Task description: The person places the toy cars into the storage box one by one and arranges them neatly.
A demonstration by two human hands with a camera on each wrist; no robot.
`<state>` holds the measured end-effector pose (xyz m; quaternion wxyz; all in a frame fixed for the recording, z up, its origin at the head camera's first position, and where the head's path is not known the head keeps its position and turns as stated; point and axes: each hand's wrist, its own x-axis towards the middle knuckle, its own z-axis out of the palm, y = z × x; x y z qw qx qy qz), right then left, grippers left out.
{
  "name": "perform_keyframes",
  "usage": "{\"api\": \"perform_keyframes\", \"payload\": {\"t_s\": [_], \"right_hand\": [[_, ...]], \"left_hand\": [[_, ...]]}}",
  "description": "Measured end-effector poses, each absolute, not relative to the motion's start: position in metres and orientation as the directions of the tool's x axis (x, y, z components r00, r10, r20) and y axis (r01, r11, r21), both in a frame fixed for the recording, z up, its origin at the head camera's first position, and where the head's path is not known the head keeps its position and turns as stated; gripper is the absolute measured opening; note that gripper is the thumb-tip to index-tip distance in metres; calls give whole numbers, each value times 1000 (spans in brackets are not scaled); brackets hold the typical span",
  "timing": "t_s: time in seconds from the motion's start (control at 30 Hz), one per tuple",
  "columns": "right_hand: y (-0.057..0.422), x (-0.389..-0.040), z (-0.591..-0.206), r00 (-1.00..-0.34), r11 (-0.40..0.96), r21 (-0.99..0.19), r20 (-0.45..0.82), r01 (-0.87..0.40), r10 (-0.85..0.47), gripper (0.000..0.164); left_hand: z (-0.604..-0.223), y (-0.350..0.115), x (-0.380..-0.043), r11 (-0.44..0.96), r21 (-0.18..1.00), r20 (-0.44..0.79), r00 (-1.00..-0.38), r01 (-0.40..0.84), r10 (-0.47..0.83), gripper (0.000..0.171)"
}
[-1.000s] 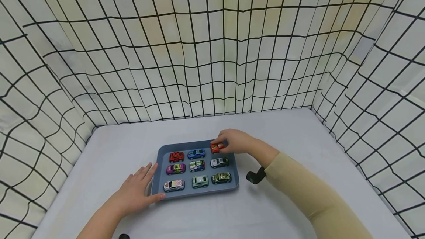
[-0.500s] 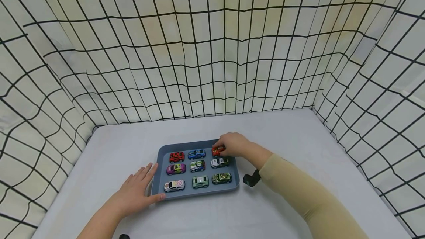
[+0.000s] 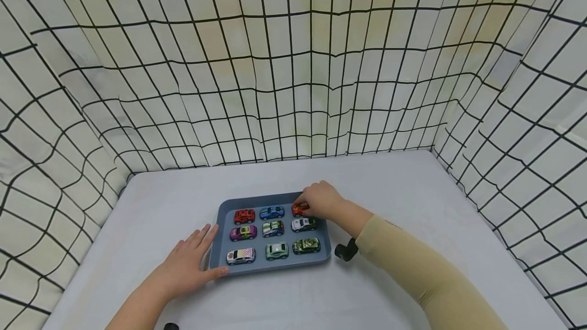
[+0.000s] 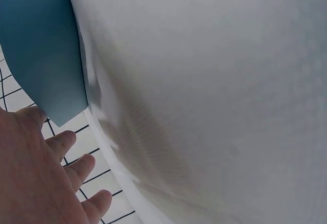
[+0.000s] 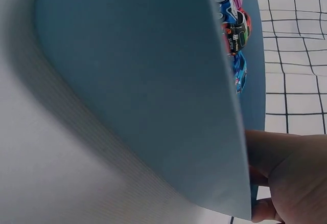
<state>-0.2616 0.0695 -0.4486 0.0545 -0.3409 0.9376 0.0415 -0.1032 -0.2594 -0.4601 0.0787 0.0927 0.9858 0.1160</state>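
A blue-grey tray (image 3: 275, 268) lies on the table with toy cars set out in rows. At its back right corner my right hand (image 3: 323, 200) holds a red toy car (image 3: 298, 210) by thumb and fingers, and the hand covers the car's right part. Just in front of those fingers sits a white-and-black toy car (image 3: 303, 224). My left hand (image 3: 185, 265) lies along the tray's left side with spread fingers, its thumb at the front left corner. The right wrist view has the tray's side wall (image 5: 153, 81) hiding the fingertips of the right hand.
The other cars include a spotted red car (image 3: 244, 216), a blue car (image 3: 272, 212), a purple car (image 3: 243, 232) and a camouflage car (image 3: 306, 246). A black object (image 3: 346, 250) shows under the right sleeve. Grid-patterned white cloth (image 3: 275, 85) walls the table's back and sides.
My right hand has come slightly nearer with the red toy car, which now sits lower in the back right corner, in line with its row. The left hand has stayed put.
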Motion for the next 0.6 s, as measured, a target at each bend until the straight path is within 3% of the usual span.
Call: {"api": "perform_keyframes", "payload": {"t_s": [0.6], "right_hand": [[79, -258, -427, -782, 784, -133, -81, -606, -618, 42]], "left_hand": [[-459, -259, -108, 953, 243, -132, -968, 179, 215, 117]]}}
